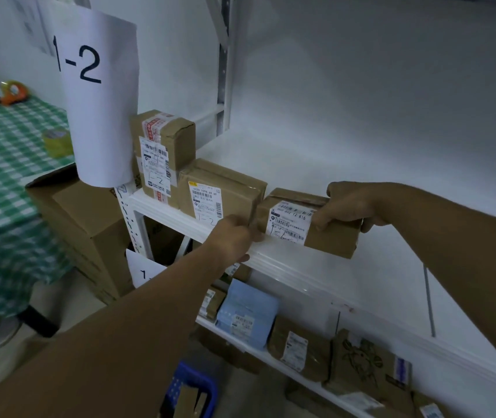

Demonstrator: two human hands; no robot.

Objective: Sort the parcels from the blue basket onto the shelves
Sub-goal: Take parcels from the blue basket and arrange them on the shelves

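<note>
A small brown parcel (328,233) with a white label sits at the front edge of the white shelf (316,164) marked by the hanging "1-2" sign (98,95). My right hand (352,206) grips its right end from above. My left hand (234,236) holds its left end, fingers curled at the parcel's corner. Two more brown parcels stand to its left on the same shelf: a flat one (219,191) and a tall one (162,155). The blue basket (190,390) shows at the bottom with a brown parcel inside.
The lower shelf (270,357) holds a light blue parcel (246,315) and several brown ones. A big cardboard box (83,230) stands left of the rack. A table with a green checked cloth (5,164) carries a tape dispenser (12,92) and a tape roll (58,141).
</note>
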